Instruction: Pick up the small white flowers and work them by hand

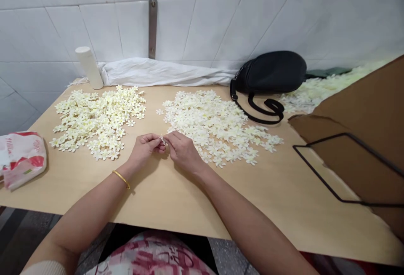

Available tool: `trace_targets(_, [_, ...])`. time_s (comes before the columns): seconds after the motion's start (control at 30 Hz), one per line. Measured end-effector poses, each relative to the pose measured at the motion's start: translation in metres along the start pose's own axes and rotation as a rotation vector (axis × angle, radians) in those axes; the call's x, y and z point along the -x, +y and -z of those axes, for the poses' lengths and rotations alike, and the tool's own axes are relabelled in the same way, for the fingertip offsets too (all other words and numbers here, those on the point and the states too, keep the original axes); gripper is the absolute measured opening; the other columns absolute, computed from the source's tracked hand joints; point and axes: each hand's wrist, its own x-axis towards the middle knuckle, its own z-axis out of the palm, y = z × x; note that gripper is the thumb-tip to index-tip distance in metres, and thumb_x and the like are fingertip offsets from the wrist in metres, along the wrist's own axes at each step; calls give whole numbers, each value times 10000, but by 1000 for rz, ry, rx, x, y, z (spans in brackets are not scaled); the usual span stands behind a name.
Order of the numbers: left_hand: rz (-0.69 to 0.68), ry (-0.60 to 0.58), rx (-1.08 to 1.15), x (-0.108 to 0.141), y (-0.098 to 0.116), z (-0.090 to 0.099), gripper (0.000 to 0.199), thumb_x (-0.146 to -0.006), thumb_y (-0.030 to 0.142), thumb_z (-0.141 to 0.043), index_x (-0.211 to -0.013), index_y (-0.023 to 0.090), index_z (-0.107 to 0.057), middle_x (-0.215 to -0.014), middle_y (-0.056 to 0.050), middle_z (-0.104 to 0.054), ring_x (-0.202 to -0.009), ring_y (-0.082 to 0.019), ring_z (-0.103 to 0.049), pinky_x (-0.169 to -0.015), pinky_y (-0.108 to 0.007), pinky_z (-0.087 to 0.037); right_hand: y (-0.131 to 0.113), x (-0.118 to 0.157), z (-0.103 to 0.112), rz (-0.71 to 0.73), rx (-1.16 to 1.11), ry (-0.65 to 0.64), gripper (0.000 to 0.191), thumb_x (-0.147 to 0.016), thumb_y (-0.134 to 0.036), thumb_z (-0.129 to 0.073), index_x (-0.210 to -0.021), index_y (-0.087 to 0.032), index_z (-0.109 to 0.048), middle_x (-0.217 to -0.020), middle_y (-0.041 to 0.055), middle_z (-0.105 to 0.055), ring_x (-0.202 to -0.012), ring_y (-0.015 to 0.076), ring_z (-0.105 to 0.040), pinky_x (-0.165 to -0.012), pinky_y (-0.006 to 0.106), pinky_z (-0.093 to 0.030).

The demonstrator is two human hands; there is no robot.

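My left hand [149, 145] and my right hand [183, 148] meet over the middle of the table, both closed in a pinch. Between their fingertips is a small white flower [163, 140], partly hidden by the fingers. Left of my hands lies a loose pile of cream-white flowers [101, 117] with yellowish centres. Just beyond and to the right of my right hand spreads a second, whiter pile of flowers [208, 119]. A gold bangle circles my left wrist.
A white cylinder [90, 68] and a rolled white cloth [167, 72] line the tiled wall. A black bag [271, 73] with its strap sits at the back right. A cardboard box [362, 127] and black wire frame [331, 144] stand right; a red-white plastic packet [23, 159] lies left.
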Motion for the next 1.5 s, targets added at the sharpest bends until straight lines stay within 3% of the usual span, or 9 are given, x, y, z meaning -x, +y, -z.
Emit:
trace_targets(0.27, [6, -30, -17, 0, 0, 1, 144, -636, 251, -667, -621, 113, -628, -593, -55, -607, -528, -103, -540, -575, -266, -432, 2, -3, -1, -69, -130, 47, 203, -794, -92, -363, -758, -180, -543, -712, 49, -550, -641, 150, -502, -602, 251, -383])
trace_targets(0.6, [49, 27, -9, 1, 4, -2, 92, -619, 175, -655, -587, 109, -599, -541, -38, -587, -478, -92, -527, -534, -250, -428, 0, -2, -1, -114, -280, 62, 205, -837, -164, -368, -727, -189, -540, -664, 18, -545, -611, 128, -509, -597, 239, -392])
trace_targets(0.83, [79, -21, 76, -2, -1, 3, 182, -595, 241, -716, -627, 91, -618, -577, -54, -604, -497, -108, -553, -538, -261, -457, 1, -1, -1, -25, -155, 71, 203, -809, -129, -357, -762, -168, -551, -709, 58, -552, -654, 157, -500, -619, 265, -391])
trace_targets(1.07, [112, -81, 136, -4, 1, 4, 182, -613, 223, -704, -665, 67, -628, -621, -77, -625, -527, -116, -580, -556, -256, -471, 1, -3, 1, -160, -377, 129, 183, -798, -154, -408, -678, -174, -544, -634, 9, -546, -588, 112, -497, -579, 224, -383])
trace_targets(1.3, [86, -99, 125, -4, 0, 5, 175, -628, 225, -695, -642, 69, -617, -613, -63, -611, -521, -100, -567, -543, -236, -453, 3, -3, 0, -352, -581, 81, 156, -777, -172, -436, -685, -167, -561, -609, -7, -560, -580, 109, -508, -572, 223, -398])
trace_targets(1.4, [79, -80, 106, -2, 0, 3, 194, -622, 244, -702, -643, 73, -613, -609, -65, -610, -516, -100, -560, -542, -240, -453, 3, -2, -3, -304, -518, 93, 163, -787, -169, -430, -694, -169, -563, -629, 1, -566, -591, 114, -514, -579, 226, -397])
trace_targets(1.5, [107, -51, 104, -2, 0, 2, 237, -633, 299, -693, -631, 80, -603, -583, -56, -596, -504, -103, -554, -525, -242, -453, 3, -1, -5, -143, -357, 104, 190, -807, -158, -397, -710, -174, -560, -656, 18, -551, -608, 122, -496, -594, 237, -388])
